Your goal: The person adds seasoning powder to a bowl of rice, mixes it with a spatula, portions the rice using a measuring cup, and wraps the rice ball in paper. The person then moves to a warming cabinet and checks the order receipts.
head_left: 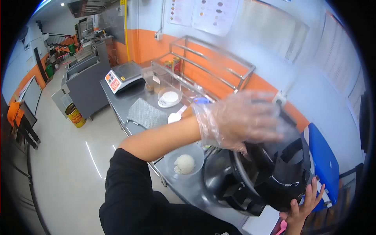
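Note:
My left hand (250, 119), in a clear plastic glove and blurred by motion, is over the black cooker (223, 176) with its fingers stretched out and nothing visible in them. The cooker's thick black lid (280, 182) stands raised and tilted to the right. My right hand (303, 205), bare, touches the lower right side of the lid with spread fingers. Left of the cooker, a translucent bowl (167, 166) holds a mound of white rice (184, 164).
A steel table (188, 190) carries a scale (123, 76), a grey cloth (147, 113), a small white dish (169, 98) and a metal rack (203, 64). A blue case (327, 164) is at the right. A person in orange (16, 114) stands far left.

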Tool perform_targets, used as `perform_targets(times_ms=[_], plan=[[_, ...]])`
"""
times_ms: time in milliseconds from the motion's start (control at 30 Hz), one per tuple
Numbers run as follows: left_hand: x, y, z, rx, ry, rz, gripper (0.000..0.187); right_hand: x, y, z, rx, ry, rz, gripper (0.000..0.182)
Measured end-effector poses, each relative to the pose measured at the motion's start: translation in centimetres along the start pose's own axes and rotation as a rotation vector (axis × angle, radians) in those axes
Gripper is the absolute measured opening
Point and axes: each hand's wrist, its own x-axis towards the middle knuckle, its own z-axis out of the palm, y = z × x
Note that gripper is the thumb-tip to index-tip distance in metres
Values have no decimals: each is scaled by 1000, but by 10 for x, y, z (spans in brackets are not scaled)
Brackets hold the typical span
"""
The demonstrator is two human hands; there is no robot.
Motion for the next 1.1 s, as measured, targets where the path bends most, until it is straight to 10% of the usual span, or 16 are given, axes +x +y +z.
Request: perform_targets(times_ms=[167, 300, 500, 733, 867, 1000, 1100], plan=[[-70, -29, -86, 273, 211, -311, 63, -21, -75, 0, 91, -204, 181, 56], [-136, -49, -175, 439, 491, -536, 41, 26, -140, -7, 263, 29, 592, 47], [-274, -37, -235, 20, 460, -813, 35, 117, -177, 37, -78, 173, 1063, 35], [-421, 1, -173, -403, 487, -1421, 44, 118, -191, 57, -206, 304, 1121, 28], [-458, 13, -154, -592, 167, -1630, 46, 145, -216, 79, -456, 594, 728, 23], [-472, 3, -138, -787, 195, -1740, 52, 240, -240, 157, 399, -29, 871, 33], [-487, -24, -132, -613, -24, -1626, 56, 234, -230, 243, 418, -383, 860, 54]])
